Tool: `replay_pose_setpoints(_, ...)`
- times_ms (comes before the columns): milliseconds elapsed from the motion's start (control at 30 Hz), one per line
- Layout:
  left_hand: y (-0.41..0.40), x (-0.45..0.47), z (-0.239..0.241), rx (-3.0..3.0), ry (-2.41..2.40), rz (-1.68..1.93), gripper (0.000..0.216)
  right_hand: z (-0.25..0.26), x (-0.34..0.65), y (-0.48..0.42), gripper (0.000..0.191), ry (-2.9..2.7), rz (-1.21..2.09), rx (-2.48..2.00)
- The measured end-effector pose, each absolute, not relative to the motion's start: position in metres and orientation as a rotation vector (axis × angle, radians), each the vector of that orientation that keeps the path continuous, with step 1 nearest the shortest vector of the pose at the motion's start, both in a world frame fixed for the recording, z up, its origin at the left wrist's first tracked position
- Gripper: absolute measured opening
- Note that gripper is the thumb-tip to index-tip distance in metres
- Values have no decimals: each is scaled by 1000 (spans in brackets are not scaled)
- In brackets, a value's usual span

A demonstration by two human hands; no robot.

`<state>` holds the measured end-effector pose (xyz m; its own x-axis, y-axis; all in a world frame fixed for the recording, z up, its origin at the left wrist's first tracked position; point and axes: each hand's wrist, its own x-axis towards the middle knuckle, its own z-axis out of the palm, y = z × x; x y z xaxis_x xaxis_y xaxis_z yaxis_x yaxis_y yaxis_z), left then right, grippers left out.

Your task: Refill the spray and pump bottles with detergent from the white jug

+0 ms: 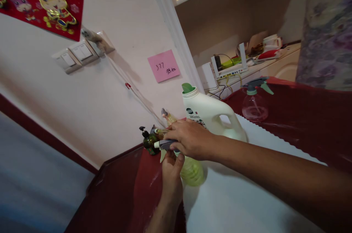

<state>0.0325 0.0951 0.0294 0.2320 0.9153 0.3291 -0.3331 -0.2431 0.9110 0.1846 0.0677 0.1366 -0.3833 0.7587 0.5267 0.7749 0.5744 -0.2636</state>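
Note:
A pale green spray bottle [192,171] stands at the near left of a white cloth [247,189]. My right hand [189,138] lies over its grey spray head, fingers curled round it. From below, my left hand [171,170] grips the bottle's neck and side. A large white jug [211,115] with a green cap and a handle stands just behind my right hand. Beside the spray head stand a small dark pump bottle [150,141] and another small bottle [168,117].
A clear pink spray bottle [254,105] stands on the red cover [302,115] further right. A wall with switches [79,52], a cable and a pink note [164,66] is at the left. A cluttered shelf [247,68] runs behind.

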Motion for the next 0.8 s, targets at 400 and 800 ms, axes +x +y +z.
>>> replay_pose_setpoints(400,89,32,34,1337,703,1294,47,137,183,67,24,-2178,22,-1239)
replay_pose_setpoints(800,86,30,30,1301,858,1389,61,107,188,55,49,-2045,-20,-1259)
